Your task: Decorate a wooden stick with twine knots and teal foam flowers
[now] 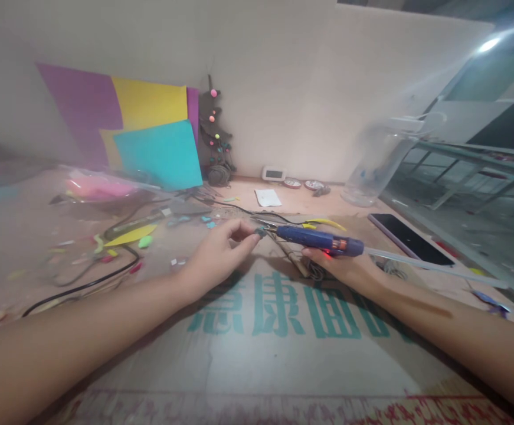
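My right hand point(345, 264) is wrapped around a blue hot glue gun point(310, 237), with a small red light glowing near its grip. A long clear glue stick point(434, 263) sticks out of its back end. The nozzle points left, towards my left hand point(221, 251). Between thumb and forefinger, that hand pinches a small dark teal piece point(261, 232), right by the nozzle tip. Whether the nozzle touches the piece, I cannot tell. Under the glue gun lie thin brown sticks point(290, 252) and a bundle of grey cord point(315, 271).
Coloured sheets point(154, 154) lean on the wall beside a dark branch with pompoms point(216, 136). A black cable point(79, 287) crosses the littered left side. At the right are a phone point(409, 239) and a clear plastic jug point(372, 168). A small white clock point(274, 173) stands behind.
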The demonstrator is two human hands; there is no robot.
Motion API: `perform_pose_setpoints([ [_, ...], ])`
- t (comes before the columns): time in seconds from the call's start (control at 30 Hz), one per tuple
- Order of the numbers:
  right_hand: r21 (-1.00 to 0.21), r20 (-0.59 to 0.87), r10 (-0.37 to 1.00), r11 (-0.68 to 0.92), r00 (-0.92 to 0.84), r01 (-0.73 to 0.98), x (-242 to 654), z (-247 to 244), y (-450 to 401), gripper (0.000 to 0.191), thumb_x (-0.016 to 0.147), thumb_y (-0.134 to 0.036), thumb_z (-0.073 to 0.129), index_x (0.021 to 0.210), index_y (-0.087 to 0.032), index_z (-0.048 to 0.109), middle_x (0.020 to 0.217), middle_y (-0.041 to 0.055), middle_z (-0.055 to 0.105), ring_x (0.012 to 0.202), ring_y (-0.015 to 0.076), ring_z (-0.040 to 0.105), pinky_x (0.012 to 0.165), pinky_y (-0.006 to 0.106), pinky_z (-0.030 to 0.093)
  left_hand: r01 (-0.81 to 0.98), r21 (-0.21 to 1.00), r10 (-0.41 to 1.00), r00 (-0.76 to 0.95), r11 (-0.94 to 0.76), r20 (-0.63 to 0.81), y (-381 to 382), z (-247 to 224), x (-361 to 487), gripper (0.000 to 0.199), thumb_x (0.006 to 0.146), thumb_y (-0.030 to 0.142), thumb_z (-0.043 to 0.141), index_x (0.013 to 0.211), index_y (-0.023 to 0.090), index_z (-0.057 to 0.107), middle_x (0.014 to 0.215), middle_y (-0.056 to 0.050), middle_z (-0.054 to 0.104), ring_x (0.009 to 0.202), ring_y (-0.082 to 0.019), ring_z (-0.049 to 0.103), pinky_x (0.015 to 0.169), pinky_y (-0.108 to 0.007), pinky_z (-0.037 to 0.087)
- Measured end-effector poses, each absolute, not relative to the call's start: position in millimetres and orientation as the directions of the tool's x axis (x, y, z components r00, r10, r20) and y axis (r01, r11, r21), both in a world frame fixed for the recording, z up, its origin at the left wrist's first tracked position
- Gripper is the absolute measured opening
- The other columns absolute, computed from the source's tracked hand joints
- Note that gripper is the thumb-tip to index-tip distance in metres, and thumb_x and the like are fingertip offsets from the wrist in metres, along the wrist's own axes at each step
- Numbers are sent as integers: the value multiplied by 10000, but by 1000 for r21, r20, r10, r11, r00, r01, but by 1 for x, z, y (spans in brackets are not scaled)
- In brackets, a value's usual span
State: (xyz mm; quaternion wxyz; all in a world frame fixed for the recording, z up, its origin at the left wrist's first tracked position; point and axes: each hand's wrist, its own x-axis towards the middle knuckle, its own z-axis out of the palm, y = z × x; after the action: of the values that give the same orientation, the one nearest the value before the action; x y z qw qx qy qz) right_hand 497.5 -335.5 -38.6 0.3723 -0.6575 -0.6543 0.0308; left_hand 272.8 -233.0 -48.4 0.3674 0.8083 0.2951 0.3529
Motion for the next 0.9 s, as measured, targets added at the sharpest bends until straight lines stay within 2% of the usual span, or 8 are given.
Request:
perform_pose_setpoints([
  [0.17,-542,445,883,130,152,830,498,-40,-335,304,799,-492,683,667,-258,542,684,12,636,649,217,619,628,356,526,209,811,746,562,-546,358,-233,-49,273,151,887,324,593,798,201,592,824,-7,670,790,-177,611,775,-303,477],
  [0.4,-522,458,878,137,141,842,499,-41,-335,262,807,-461,686,694,-254,575,733,18,662,704,222,644,670,350,524,217,809,738,582,-546,342,-233,-49,273,152,891,316,587,799,195,594,820,-6,665,795,-177,602,780,-301,468],
  [0.63,-541,457,880,162,127,825,498,-38,-334,260,799,-450,677,697,-251,545,677,4,634,635,200,611,602,331,497,230,806,741,581,-546,337,-232,-49,272,163,897,330,586,805,196,598,827,-7,672,793,-178,611,776,-301,475],
  [0.9,-549,455,883,177,114,817,499,-42,-333,238,817,-417,666,710,-236,554,708,16,641,666,194,620,624,319,509,235,809,742,587,-539,324,-233,-48,273,161,887,313,580,782,192,591,817,-3,666,794,-176,604,791,-296,470],
])
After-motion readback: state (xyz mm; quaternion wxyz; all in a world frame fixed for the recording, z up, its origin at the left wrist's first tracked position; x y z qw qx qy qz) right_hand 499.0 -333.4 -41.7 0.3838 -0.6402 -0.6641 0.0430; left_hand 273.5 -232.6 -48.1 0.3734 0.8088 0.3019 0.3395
